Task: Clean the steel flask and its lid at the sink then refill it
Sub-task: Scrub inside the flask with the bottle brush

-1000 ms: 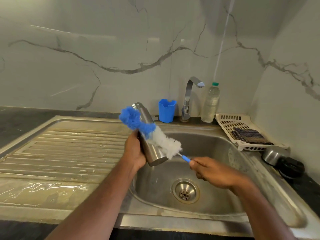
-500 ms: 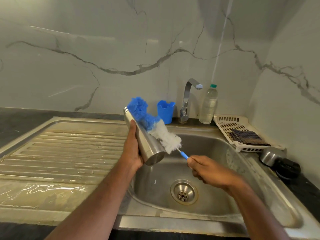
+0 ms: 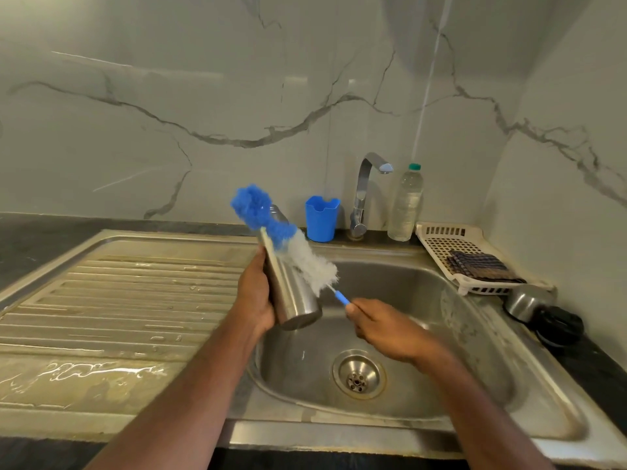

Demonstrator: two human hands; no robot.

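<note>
Flask (image 3: 288,286) held tilted over the sink (image 3: 475,385) basin, base toward the camera, mouth angled up and away toward the wall. Left hand (image 3: 252,296) wrapped round its body from the left. Right hand (image 3: 383,329) gripping the blue handle of the brush (image 3: 305,257); white bristles lie along the flask's right side, blue tip reaches past the neck. Brush is outside the flask, not in it.

Step in hand, by my reading: scrubbing the outer wall. Tap (image 3: 368,184) shows no running water. Lid (image 3: 556,325) looks to be the dark piece on the counter at right, beside a steel cup (image 3: 526,300); hard to be sure.

Next likely calls for turning the flask in the left hand to reach unscrubbed sides, then a rinse. Wet steel may slip, so the grip should be kept firm.
</note>
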